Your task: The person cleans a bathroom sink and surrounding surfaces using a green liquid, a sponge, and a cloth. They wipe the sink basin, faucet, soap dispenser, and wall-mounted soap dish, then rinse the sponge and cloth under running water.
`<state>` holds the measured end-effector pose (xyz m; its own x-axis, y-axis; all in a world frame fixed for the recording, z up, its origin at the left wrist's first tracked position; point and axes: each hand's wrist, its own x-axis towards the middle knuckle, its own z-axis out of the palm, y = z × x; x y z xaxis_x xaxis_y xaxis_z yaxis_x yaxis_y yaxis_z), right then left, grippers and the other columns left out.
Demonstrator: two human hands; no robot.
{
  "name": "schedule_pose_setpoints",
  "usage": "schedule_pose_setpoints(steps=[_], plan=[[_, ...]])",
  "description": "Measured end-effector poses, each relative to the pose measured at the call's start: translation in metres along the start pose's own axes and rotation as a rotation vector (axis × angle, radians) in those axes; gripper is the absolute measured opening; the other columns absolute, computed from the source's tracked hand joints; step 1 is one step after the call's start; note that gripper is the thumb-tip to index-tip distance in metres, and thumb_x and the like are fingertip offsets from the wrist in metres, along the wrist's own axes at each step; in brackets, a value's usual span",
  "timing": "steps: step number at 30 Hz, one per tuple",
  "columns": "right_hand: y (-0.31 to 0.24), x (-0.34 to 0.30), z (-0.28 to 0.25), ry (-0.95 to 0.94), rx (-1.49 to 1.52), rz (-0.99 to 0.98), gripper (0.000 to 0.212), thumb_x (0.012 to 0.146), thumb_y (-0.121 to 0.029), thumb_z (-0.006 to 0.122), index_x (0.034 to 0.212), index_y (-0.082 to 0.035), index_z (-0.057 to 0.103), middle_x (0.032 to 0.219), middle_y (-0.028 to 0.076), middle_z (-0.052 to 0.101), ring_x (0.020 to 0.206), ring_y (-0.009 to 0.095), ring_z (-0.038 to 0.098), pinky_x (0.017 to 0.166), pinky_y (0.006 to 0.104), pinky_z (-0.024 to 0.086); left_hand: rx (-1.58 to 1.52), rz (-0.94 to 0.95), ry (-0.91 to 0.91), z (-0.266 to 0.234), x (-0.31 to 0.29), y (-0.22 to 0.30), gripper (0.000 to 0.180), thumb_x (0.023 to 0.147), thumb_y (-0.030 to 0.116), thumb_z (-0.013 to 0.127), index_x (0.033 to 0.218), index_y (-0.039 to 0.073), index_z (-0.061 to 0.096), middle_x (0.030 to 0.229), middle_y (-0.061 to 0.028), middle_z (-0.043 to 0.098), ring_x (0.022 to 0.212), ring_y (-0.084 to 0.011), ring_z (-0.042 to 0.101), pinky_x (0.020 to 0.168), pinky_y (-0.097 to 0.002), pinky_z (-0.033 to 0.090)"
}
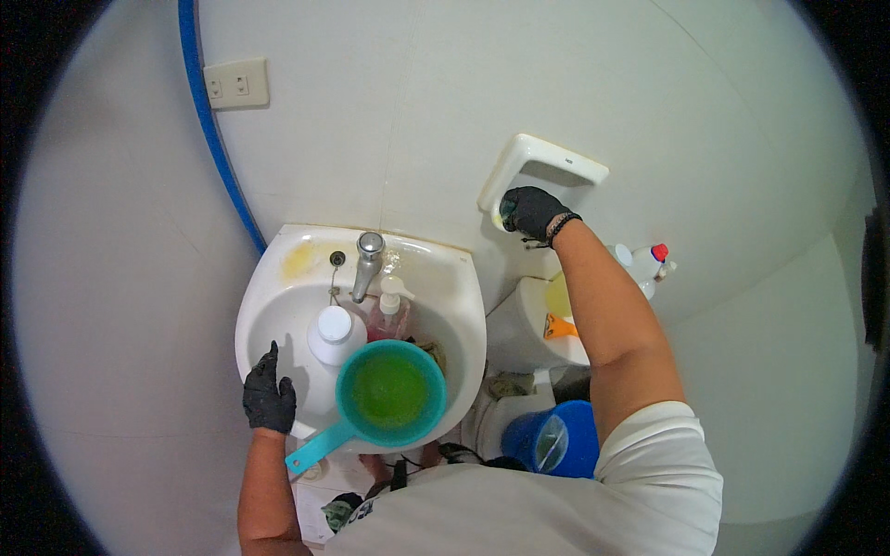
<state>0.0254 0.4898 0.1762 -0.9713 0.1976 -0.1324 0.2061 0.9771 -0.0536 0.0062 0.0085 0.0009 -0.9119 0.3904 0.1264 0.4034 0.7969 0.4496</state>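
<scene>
My right hand point(533, 212), in a black glove, presses a yellowish sponge point(501, 219) against the lower left corner of a white wall-mounted holder point(556, 163). My left hand point(269, 397), also gloved in black, rests flat on the front left rim of the white wash basin point(278, 278) and holds nothing. Inside the basin stand a teal dipper point(389, 394) filled with green liquid, a white bottle point(334, 335) and a pink pump bottle point(389, 315) below the metal tap point(368, 262).
A white toilet tank point(519, 329) to the right of the basin carries a yellow bottle point(558, 298) and a white spray bottle point(644, 264). A blue bucket point(556, 440) sits on the floor. A blue hose point(213, 130) and a wall socket point(236, 84) are on the wall.
</scene>
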Motion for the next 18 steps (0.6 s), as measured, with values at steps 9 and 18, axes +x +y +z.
schedule_pose_setpoints(steps=[9,18], plan=[[-0.001,0.006,0.006,0.074,-0.065,-0.030,0.026,0.068,-0.025,0.063,0.085,-0.006,0.069,0.089,0.017,0.066,0.087,0.032,0.064,0.077,0.0404,0.051,0.019,-0.009,-0.012,0.001,-0.002,-0.002,0.068,0.073,0.007,0.060,0.138,0.015,0.038,0.120,-0.0184,0.054,0.110,-0.0342,0.051,0.096,-0.0430,0.039],[0.020,0.003,0.009,-0.082,-0.232,-0.024,0.024,0.063,-0.023,0.064,0.079,-0.006,0.070,0.084,0.018,0.066,0.080,0.034,0.064,0.074,0.0413,0.051,-0.013,0.017,-0.018,0.000,-0.001,-0.001,0.070,0.073,0.006,0.061,0.138,0.016,0.038,0.119,-0.0183,0.055,0.110,-0.0347,0.051,0.096,-0.0432,0.039]])
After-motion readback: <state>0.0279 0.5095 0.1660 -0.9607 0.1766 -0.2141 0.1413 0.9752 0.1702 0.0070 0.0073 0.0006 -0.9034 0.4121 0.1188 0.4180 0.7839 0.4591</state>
